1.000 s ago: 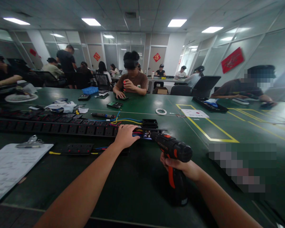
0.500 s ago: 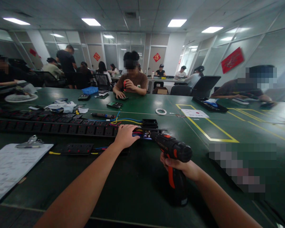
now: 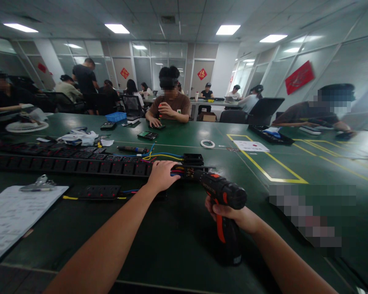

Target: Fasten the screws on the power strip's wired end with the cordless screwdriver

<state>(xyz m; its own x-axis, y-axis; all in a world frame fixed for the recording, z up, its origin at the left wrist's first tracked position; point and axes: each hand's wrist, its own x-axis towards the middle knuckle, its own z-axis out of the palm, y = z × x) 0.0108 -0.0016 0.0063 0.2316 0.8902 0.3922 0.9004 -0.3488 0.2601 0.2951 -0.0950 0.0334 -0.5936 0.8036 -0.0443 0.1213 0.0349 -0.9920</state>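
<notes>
A long black power strip [image 3: 110, 167] with a row of sockets lies across the table. My left hand [image 3: 162, 175] is closed over it near its right end, thumb pointing right. Beside that thumb, coloured wires [image 3: 178, 171] run into the open end, where small brassy terminals [image 3: 189, 173] show. My right hand [image 3: 225, 210] grips the handle of a black and orange cordless drill [image 3: 223, 190]. The drill points left, its nose at the terminals; the bit's exact contact is too small to make out.
A shorter socket strip [image 3: 95, 192] and a clipboard [image 3: 27, 204] lie at the left. Behind the long strip are more sockets, a screwdriver-like tool [image 3: 131, 150] and a tape roll [image 3: 207, 143]. A co-worker [image 3: 168, 102] sits opposite; another person [image 3: 319, 108] leans in at right.
The terminals at the drill's nose were brightly lit and are now dimmer. The drill has shifted very slightly left; my left hand stays in place on the strip.
</notes>
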